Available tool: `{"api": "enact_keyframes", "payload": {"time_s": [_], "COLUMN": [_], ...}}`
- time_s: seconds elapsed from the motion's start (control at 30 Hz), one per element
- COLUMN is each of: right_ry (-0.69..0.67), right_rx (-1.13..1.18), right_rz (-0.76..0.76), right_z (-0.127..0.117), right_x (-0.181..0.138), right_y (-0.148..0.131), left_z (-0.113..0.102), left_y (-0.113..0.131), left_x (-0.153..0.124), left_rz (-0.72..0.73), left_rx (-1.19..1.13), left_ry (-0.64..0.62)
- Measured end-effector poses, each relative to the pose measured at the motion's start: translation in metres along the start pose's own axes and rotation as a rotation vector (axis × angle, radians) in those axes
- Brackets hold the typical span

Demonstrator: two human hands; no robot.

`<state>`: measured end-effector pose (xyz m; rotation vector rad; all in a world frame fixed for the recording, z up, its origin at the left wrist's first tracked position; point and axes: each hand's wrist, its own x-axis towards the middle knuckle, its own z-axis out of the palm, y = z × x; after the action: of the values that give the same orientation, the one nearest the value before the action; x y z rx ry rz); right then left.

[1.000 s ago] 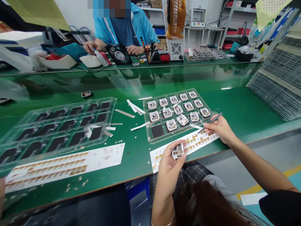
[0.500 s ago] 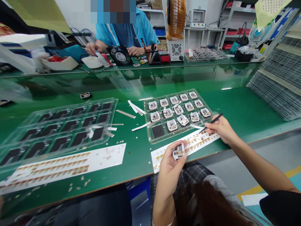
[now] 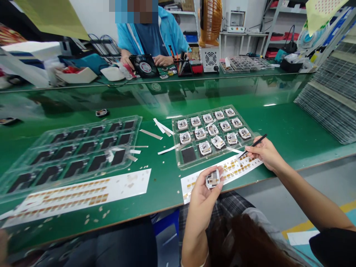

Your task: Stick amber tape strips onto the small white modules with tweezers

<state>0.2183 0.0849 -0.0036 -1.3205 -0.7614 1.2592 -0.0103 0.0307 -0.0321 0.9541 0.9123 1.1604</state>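
My left hand is closed around a small white square component, held up just above the table's near edge. My right hand pinches black tweezers, whose tip rests on a white backing sheet carrying small gold-brown stickers. Just behind the sheet lies a clear plastic tray filled with several similar white components; one front-left pocket shows only its black base.
A second clear tray with black pockets and another sticker sheet lie to the left, with paper strips scattered between. A co-worker in a blue jacket sits across the green table. Stacked trays stand at the right.
The view has shifted slightly. My left hand still holds the component and the tweezers' tip stays at the sticker sheet, with only a small shift of the right hand.
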Motion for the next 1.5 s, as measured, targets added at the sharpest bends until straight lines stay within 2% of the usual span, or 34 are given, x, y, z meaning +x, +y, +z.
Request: {"api": "enact_keyframes", "payload": {"time_s": [0.37,0.47,0.63,0.8,0.9,1.2,1.33,1.5], "right_ry": [-0.013,-0.027,-0.101,-0.230,-0.274,-0.279,-0.261,-0.197], "right_rx": [0.034,0.079,0.055,0.018,0.030,0.024,0.009,0.008], "right_rz": [-0.017,-0.045,-0.100,-0.086,-0.081,-0.084,-0.078,-0.063], "right_z": [-0.003,0.000,0.013,0.028,0.032,0.034,0.033,0.029], "right_x": [-0.002,-0.008,-0.036,-0.058,-0.061,-0.066,-0.067,-0.065], "right_y": [0.003,0.002,-0.011,-0.024,-0.026,-0.024,-0.023,-0.021], "left_z": [-0.004,-0.001,0.007,0.007,0.005,0.009,0.012,0.001], "left_y": [0.001,0.000,0.000,0.003,0.006,0.011,0.014,0.020], "left_x": [0.002,0.000,-0.007,-0.016,-0.020,-0.022,-0.024,-0.018], "left_rz": [0.011,0.090,0.270,0.353,0.377,0.402,0.462,0.588], "left_rx": [0.039,0.092,0.302,0.510,0.554,0.567,0.632,0.716], "left_ry": [0.009,0.001,0.071,0.062,0.053,0.095,0.117,0.265]}}
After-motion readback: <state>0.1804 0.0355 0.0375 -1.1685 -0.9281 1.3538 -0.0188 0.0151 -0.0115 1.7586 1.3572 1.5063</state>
